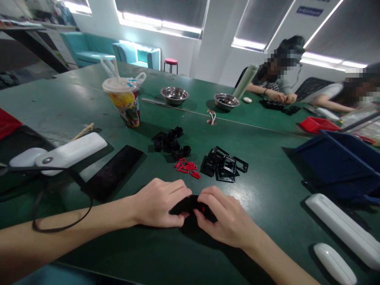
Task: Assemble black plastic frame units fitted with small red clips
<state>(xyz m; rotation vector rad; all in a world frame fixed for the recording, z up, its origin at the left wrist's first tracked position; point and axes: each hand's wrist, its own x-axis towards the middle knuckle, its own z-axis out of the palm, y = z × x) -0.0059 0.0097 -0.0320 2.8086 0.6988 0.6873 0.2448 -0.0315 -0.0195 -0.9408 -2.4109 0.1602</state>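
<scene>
Near the front of the green table, my left hand (166, 204) and my right hand (222, 213) close on a dark black plastic part (189, 204) between them. A small red bit shows by my right fingers; the part's exact shape is mostly covered by my hands. Just beyond lie several small red plastic clips (187, 166) in a loose group. To their right is a pile of black rectangular frames (224, 164). Behind the clips sits a heap of small black plastic housings (170, 141).
A drink cup (123, 103) with a straw stands back left, near a black phone (117, 172) and a white device (75, 152). Two metal bowls (174, 95) stand behind. Right: a blue bin (341, 162) and a white bar (341, 225). Two people sit across the table.
</scene>
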